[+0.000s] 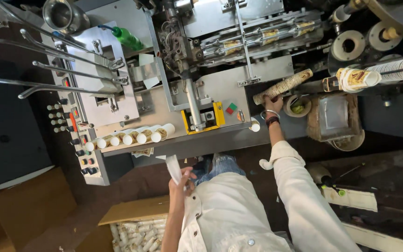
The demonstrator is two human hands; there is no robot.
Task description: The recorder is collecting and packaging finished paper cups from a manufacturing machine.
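The stack of paper cups [283, 87] lies tilted on the machine [220, 88] at 1 o'clock, its lower end in the right hand [273, 103], whose fingers curl around it. A green-filled cup [297, 107] sits just beside at 3 o'clock of that hand, and a row of cups [129, 136] lies at 9 o'clock. The left hand [182, 179], at 6 o'clock, pinches a white paper sleeve [173, 168] above a cardboard box [136, 224].

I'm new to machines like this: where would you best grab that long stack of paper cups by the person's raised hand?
Probably around its near end, from below, where the right hand already meets the stack of cups. It lies tilted, its far end up toward the machine, so only this end is free.
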